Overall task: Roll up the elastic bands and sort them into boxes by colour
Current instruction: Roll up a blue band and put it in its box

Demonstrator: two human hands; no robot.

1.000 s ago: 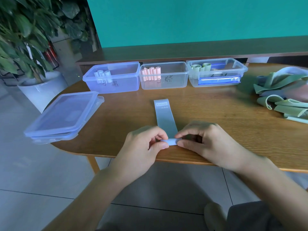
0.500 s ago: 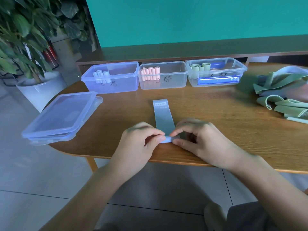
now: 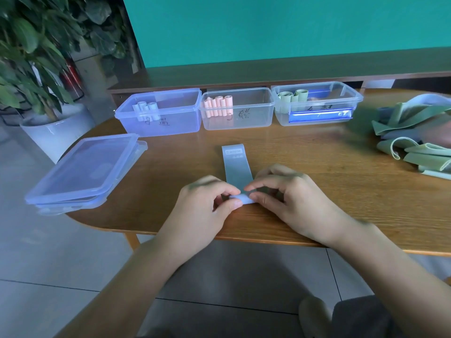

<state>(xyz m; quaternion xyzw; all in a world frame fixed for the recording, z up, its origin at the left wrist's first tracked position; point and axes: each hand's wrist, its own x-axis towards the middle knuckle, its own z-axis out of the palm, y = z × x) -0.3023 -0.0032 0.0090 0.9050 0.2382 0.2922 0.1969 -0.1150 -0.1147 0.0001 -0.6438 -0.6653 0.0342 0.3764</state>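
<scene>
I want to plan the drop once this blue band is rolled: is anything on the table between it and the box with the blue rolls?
Nothing visible. The blue band lies under both hands, left hand and right hand; bare table runs to the open blue box. The stacked lids sit off to the left.

The band (image 3: 236,167) on the table (image 3: 341,172) was pale grey-blue, with a small printed label near its far end. The table was warm brown wood. The left box (image 3: 161,113) was tinted blue and held whitish-blue rolls (image 3: 144,108); the middle box (image 3: 238,109) was clear with pink rolls (image 3: 218,106); the right box (image 3: 317,103) was clear with green rolls (image 3: 294,95). The pile (image 3: 415,135) was mostly green. The wall (image 3: 268,28) was teal.
</scene>
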